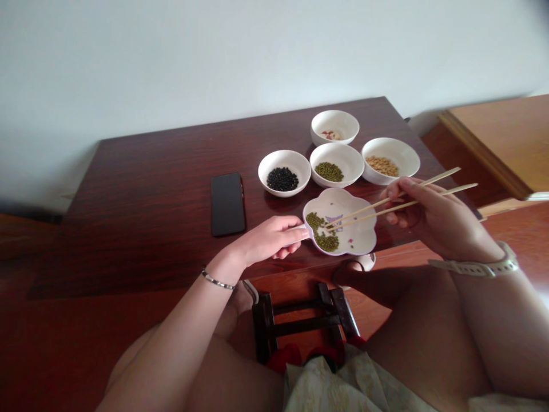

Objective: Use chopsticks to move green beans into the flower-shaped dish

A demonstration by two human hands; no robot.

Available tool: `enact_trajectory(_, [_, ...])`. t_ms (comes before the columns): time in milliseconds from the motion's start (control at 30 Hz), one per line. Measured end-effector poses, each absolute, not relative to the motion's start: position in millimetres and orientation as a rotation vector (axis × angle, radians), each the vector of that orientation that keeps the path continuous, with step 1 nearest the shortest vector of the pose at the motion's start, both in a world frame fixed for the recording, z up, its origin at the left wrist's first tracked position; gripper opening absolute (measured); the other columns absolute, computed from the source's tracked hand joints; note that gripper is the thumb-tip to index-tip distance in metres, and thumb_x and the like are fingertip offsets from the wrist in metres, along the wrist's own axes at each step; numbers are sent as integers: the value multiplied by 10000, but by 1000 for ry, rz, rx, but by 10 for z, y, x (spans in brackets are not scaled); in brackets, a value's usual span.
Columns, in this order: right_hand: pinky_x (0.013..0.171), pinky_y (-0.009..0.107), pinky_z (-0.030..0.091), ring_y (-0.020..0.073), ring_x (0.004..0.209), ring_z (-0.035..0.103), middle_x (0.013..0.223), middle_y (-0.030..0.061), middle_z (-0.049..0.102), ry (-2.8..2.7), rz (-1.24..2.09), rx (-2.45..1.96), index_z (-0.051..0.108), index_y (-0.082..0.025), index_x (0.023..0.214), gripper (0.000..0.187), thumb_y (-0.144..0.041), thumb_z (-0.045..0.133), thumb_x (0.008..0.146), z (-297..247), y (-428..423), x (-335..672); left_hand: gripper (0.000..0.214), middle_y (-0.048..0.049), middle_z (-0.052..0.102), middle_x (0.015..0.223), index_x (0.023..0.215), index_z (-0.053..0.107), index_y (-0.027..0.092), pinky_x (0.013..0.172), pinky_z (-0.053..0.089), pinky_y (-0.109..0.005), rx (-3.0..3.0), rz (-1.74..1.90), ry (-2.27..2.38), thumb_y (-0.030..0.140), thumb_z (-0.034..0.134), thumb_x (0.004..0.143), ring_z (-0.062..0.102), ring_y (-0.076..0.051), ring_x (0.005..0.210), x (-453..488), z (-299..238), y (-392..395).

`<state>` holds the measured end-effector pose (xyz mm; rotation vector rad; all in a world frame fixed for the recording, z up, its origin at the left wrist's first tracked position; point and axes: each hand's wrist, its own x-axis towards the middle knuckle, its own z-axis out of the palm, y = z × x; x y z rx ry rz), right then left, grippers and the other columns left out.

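My left hand (274, 237) is closed around the handle of a flower-shaped dish (362, 229) with a purple rim and a printed picture inside. Green mung beans (327, 241) lie along the dish's left side. Between the fingers of my right hand (433, 214) is a pair of wooden chopsticks (397, 201). Their tips reach into the dish beside the mung beans; whether they pinch a bean is too small to tell. Just behind the dish stands a white bowl (354, 167) holding more mung beans.
White bowls stand around: one with black beans (282, 179), one with yellowish beans (382, 166), one at the back with reddish and pale pieces (331, 135). A black phone (227, 204) lies left on the dark wooden table (150, 200). A stool (300, 326) shows below.
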<state>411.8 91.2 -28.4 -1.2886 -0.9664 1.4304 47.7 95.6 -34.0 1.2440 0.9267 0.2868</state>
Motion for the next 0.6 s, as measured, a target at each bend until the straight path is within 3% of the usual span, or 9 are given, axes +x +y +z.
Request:
enact_trajectory(300, [553, 144, 633, 111, 620, 721, 836, 8, 790, -973, 1383, -1313, 881, -237, 890, 462, -618, 1128, 975, -239, 910, 4094, 494, 36, 630, 900, 985, 611, 234, 649, 405, -263, 1225, 286, 952, 603, 894, 1153, 522, -115, 725, 494, -277, 943])
enact_trajectory(600, [571, 129, 628, 94, 602, 721, 837, 4, 816, -993, 1413, -1329, 867, -225, 889, 533, -684, 1130, 957, -245, 913, 4079, 453, 41, 628, 906, 989, 602, 233, 656, 403, -267, 1244, 272, 948, 564, 836, 1189, 523, -110, 724, 490, -288, 950])
